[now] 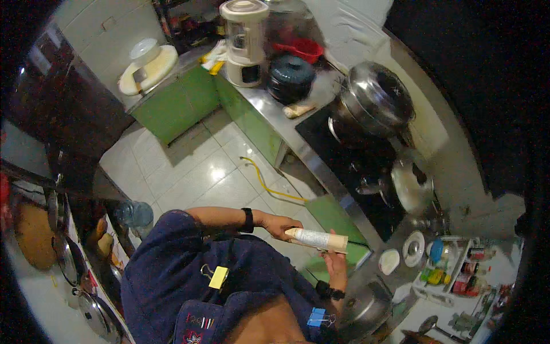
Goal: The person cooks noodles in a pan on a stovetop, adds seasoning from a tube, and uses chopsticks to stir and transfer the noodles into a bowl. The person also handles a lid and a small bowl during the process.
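Observation:
A long cream-coloured packet (339,243) with a pale label bearing small print lies across both my hands, above the edge of the floor and the green cabinets. My left hand (277,225) grips its near left end. At the other end, the fingers of my right hand (335,262) hold it from below and along the side. What is inside the packet cannot be made out. Dark bands sit on both wrists. On my dark shirt are a yellow binder clip (218,277) and a blue binder clip (316,317).
A black cooktop (339,146) carries a large steel pot (374,103) and a pan (412,182). A steel sink (365,305) is at lower right, near a condiment rack (438,275). A yellow hose (264,185) crosses the tiled floor. A dark lidded pot (291,77) stands beyond.

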### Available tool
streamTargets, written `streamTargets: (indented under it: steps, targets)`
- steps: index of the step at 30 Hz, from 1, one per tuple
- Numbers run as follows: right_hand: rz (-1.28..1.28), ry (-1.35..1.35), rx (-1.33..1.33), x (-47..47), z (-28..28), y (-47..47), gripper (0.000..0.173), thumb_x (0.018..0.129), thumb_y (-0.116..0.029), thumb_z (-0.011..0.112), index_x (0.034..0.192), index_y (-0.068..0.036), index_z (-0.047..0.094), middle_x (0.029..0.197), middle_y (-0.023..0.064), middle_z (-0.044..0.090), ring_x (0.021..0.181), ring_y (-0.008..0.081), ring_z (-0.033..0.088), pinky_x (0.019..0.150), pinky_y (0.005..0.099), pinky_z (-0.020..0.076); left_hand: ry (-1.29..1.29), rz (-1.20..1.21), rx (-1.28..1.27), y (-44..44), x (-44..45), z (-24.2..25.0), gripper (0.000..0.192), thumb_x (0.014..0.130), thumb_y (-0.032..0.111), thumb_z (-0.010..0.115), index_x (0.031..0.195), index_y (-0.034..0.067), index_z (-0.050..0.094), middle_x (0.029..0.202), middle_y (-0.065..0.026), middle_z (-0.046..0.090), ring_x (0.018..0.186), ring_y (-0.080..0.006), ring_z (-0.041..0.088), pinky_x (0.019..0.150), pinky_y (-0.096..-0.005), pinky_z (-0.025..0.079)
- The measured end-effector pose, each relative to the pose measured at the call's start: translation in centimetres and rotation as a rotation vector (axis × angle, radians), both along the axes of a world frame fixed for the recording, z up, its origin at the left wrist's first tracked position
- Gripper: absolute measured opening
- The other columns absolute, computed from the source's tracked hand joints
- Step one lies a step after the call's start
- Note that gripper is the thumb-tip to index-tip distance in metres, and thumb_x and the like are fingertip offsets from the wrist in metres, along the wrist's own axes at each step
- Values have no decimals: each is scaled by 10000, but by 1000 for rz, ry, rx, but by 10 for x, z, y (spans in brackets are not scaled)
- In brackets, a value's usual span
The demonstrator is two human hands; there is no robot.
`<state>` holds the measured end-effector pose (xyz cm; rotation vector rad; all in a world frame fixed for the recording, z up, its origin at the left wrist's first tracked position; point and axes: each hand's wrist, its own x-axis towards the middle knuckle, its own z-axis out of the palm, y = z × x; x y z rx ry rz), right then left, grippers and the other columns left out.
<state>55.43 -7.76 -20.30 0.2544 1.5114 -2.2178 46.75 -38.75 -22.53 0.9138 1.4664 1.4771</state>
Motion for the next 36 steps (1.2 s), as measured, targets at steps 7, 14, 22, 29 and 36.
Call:
streamTargets:
  steps: [7,14,22,29,36]
  targets:
    - [80,208,223,-162,51,-288,353,850,-112,727,1148,19,590,1026,88,657,840,183,648,668,315,556,-139,383,-97,-250,-33,45,701,865,232,684,1463,81,350,1102,-66,595,928,-153,592,771,-305,513]
    - [407,296,245,-290,65,-490,327,863,-186,733,1089,15,609,918,82,665,725,159,652,619,285,556,103,976,-218,-394,-75,17,614,855,283,758,1342,58,461,1248,-105,587,1174,-211,552,993,-367,448]
    - [955,66,118,-422,22,-698,431,960,-265,615,1289,-16,487,1090,94,650,900,177,670,722,299,558,274,1559,-223,-542,-191,-18,462,875,262,699,1230,62,481,891,-63,600,705,-122,572,609,-300,481]
    - [691,403,533,-533,-14,-881,372,883,-328,713,1028,-3,607,853,54,659,684,125,611,587,290,504,509,1362,-554,-673,-304,39,754,841,278,717,1442,43,329,1231,-218,506,1124,-377,534,941,-427,447]
    - [640,235,391,-675,-18,-964,301,917,-347,659,1005,-62,622,742,-6,605,555,81,519,464,255,387,448,1294,-428,-769,-389,32,837,866,285,707,1522,66,236,1282,-199,474,1168,-343,516,969,-424,442]
